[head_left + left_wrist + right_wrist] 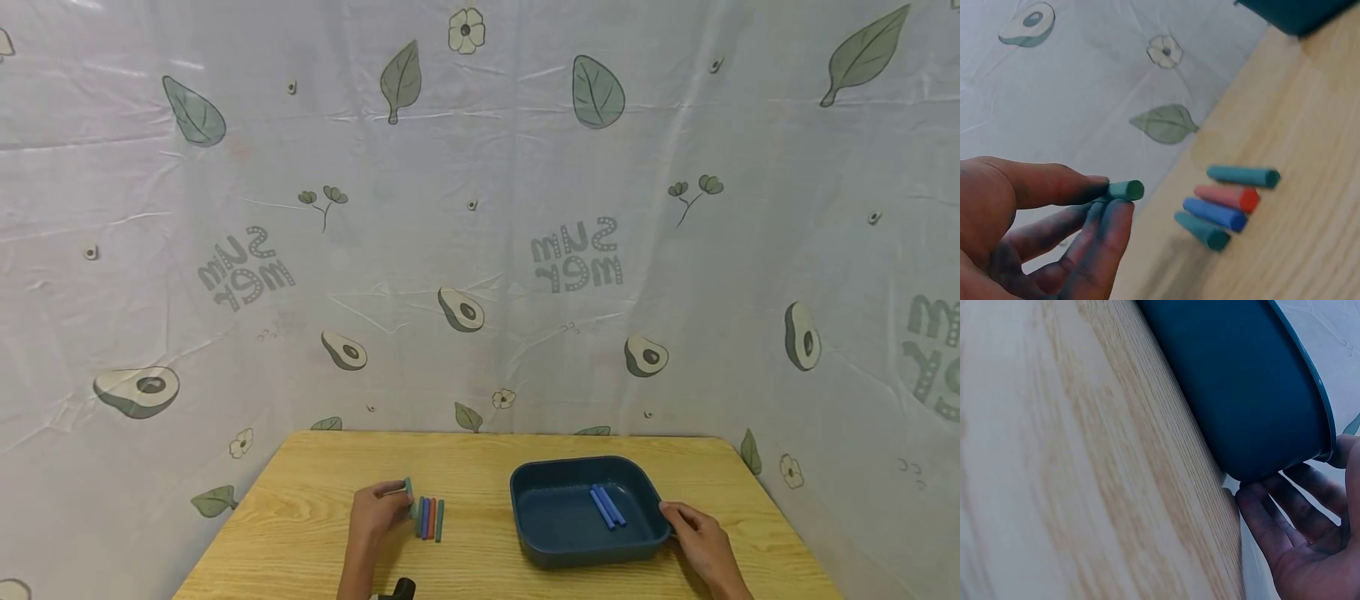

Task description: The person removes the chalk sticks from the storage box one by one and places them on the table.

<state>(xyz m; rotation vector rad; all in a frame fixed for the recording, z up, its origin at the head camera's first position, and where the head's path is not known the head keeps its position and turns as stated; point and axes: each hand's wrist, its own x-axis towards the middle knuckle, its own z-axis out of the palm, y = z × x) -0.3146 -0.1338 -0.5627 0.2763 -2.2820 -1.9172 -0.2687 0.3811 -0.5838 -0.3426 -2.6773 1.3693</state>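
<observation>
A green stick [1127, 190] is pinched by the fingers of the left hand [377, 508], just beside four sticks [432, 518] on the tabletop [480, 542]; the dark blue tray [555, 510], with blue sticks [612, 505] inside, is gripped at its right side by the right hand [701, 537].

Tabletop [476, 508] clearance.
Free room lies between coloured sticks [431, 520] and tray [570, 468]; the tray's raised wall [581, 555] obstructs low passage.
</observation>
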